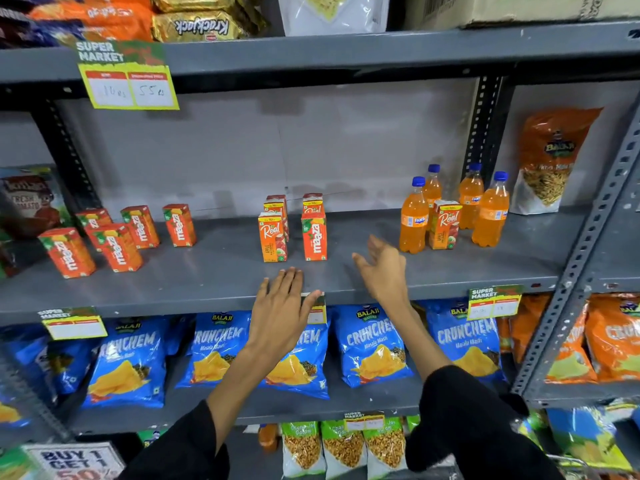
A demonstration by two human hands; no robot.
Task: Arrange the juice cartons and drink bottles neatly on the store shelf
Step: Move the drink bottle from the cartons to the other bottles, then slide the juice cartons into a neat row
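On the grey shelf [214, 271], several orange Maaza cartons [117, 247] stand loosely at the left. In the middle stand a Real apple carton [272, 237] and a Maaza carton [314, 236], with more cartons behind them. At the right, several orange Fanta bottles [414, 220] with blue caps surround another Real carton [445, 225]. My left hand [282, 306] hovers flat at the shelf's front edge, empty. My right hand [384, 268] is open over the shelf, between the middle cartons and the bottles, touching nothing.
A Balaji snack pouch [550, 161] leans at the shelf's far right, beside a slotted upright [581, 265]. Blue Crunchem bags [374, 344] fill the shelf below. A price tag [128, 77] hangs from the shelf above. Bare shelf lies between the carton groups.
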